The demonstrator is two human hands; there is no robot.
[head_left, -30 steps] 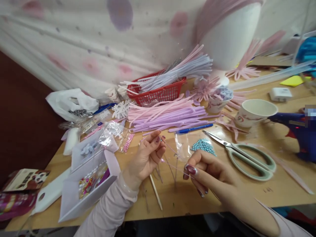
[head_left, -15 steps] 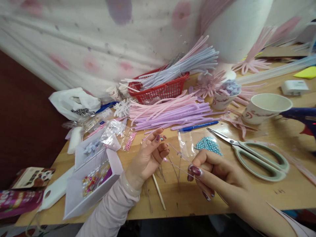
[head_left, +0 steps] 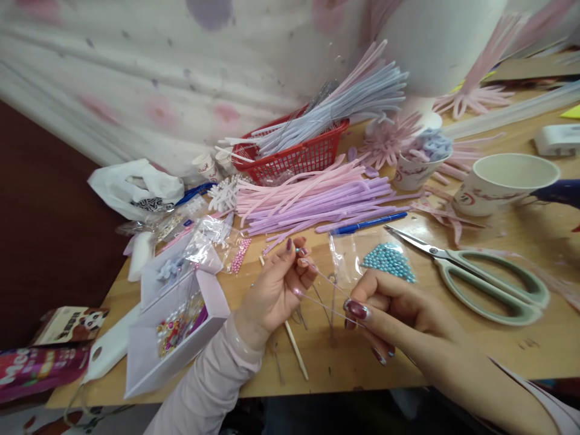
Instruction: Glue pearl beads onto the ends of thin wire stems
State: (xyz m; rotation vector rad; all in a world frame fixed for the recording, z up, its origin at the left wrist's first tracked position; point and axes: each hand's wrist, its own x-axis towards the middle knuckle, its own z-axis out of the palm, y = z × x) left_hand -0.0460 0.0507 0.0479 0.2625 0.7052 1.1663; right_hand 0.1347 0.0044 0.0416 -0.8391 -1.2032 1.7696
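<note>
My left hand (head_left: 277, 283) pinches a tiny blue bead (head_left: 297, 250) between thumb and fingertips, just above the wooden table. In my right hand (head_left: 393, 320) a thin pale strand (head_left: 327, 308) is gripped between thumb and forefinger; whether it is wire or thread I cannot tell. Two lengths of it run across to my left fingers. A shiny pink bead (head_left: 296, 292) shows by my left palm, where the lower length ends. Behind my right hand lies a clear bag of blue beads (head_left: 388, 261). Scissors (head_left: 471, 272) with pale green handles lie open to its right.
Pink and purple pipe cleaners (head_left: 312, 202) lie in front of a red basket (head_left: 294, 158). A blue pen (head_left: 369, 223) and a wooden stick (head_left: 296, 350) rest on the table. Paper cups (head_left: 505, 184) stand at right, a white box of beads (head_left: 212, 302) at left.
My left fingers have closed more tightly round the blue bead. Both hands stay close together with the strand between them. The view has shifted slightly.
</note>
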